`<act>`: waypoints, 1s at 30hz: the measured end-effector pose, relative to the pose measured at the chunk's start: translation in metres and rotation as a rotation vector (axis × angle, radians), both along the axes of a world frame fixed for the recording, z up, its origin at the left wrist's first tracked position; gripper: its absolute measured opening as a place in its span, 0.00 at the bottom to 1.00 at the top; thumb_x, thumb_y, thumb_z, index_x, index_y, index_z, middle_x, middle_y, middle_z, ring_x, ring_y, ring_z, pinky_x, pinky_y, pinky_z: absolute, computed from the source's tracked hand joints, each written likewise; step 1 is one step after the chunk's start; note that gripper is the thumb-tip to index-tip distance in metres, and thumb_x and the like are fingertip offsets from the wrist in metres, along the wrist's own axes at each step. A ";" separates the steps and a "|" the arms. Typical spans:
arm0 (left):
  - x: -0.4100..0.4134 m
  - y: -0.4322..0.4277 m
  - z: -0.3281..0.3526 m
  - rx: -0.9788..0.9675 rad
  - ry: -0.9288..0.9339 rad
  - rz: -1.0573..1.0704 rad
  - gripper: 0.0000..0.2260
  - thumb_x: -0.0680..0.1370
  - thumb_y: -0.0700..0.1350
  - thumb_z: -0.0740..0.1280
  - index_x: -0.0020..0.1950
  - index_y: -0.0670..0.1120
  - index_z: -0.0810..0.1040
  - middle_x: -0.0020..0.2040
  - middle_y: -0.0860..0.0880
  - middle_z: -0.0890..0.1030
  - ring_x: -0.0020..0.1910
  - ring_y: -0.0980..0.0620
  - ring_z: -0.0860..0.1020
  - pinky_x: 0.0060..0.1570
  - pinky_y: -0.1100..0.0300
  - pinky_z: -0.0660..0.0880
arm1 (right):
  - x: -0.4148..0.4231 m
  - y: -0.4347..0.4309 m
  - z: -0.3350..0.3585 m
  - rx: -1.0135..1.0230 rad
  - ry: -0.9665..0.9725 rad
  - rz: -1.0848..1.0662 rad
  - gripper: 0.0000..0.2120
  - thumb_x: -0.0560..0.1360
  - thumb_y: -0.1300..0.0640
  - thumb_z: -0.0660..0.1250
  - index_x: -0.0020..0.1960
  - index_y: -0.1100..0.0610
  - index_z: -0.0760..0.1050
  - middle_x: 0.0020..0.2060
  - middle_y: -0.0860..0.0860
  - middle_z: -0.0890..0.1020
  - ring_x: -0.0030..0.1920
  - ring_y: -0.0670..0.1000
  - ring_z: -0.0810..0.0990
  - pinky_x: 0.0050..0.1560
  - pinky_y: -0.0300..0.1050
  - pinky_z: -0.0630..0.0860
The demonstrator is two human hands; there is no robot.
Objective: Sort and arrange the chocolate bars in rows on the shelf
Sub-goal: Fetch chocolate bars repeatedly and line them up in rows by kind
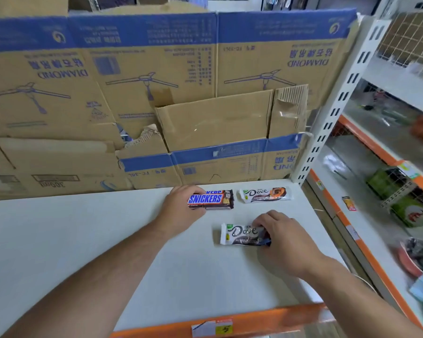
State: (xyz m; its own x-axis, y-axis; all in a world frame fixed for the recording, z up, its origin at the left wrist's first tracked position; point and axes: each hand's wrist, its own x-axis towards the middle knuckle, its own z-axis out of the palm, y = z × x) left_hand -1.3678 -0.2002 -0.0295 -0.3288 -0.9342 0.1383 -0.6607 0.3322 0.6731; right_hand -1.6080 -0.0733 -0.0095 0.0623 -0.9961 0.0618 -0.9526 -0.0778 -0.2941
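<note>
White shelf [59, 240] backed by cardboard [132, 93]. Left hand [181, 208] grips Snickers bars [213, 199] at the back edge, beside rear Dove bar [265, 194] near the right back corner. Right hand [281, 240] pinches front Dove bar [239, 235], nearer the front.

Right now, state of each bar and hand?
Brown-wrapped Snickers bars: two touching, flat, left hand grips their left end.
Rear white-wrapped Dove bar: flat, untouched.
Front white-wrapped Dove bar: flat, right hand holds its right end.
</note>
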 end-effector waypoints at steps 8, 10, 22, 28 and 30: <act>-0.007 0.029 -0.008 -0.439 -0.236 -0.106 0.19 0.69 0.53 0.68 0.60 0.53 0.79 0.62 0.56 0.77 0.64 0.51 0.70 0.69 0.46 0.61 | -0.032 -0.020 0.002 -0.008 0.022 -0.043 0.20 0.58 0.56 0.63 0.51 0.48 0.75 0.43 0.44 0.75 0.45 0.52 0.77 0.43 0.45 0.74; -0.015 0.046 -0.012 -0.438 -0.205 -0.221 0.18 0.70 0.53 0.67 0.59 0.53 0.79 0.60 0.55 0.77 0.62 0.50 0.71 0.66 0.50 0.64 | -0.039 -0.029 0.000 -0.024 0.053 -0.073 0.20 0.59 0.55 0.65 0.51 0.49 0.76 0.44 0.45 0.76 0.45 0.53 0.76 0.43 0.46 0.74; -0.020 0.064 -0.019 -0.323 -0.273 -0.312 0.15 0.72 0.55 0.66 0.58 0.54 0.79 0.59 0.57 0.77 0.61 0.54 0.71 0.64 0.59 0.62 | -0.056 -0.060 -0.009 -0.107 0.145 -0.111 0.26 0.62 0.54 0.67 0.60 0.48 0.76 0.52 0.46 0.77 0.56 0.53 0.74 0.52 0.46 0.68; -0.021 0.064 -0.019 -0.323 -0.277 -0.306 0.16 0.72 0.55 0.66 0.58 0.55 0.79 0.60 0.57 0.76 0.62 0.55 0.70 0.65 0.60 0.61 | -0.053 -0.062 -0.012 -0.096 0.145 -0.084 0.22 0.65 0.54 0.63 0.59 0.44 0.78 0.53 0.44 0.81 0.55 0.53 0.77 0.55 0.46 0.68; -0.021 0.065 -0.019 -0.327 -0.263 -0.301 0.15 0.72 0.55 0.66 0.58 0.54 0.79 0.60 0.57 0.76 0.62 0.54 0.70 0.65 0.59 0.62 | -0.053 -0.063 -0.014 -0.110 0.108 -0.096 0.22 0.64 0.54 0.62 0.57 0.44 0.79 0.51 0.44 0.81 0.53 0.54 0.78 0.53 0.46 0.69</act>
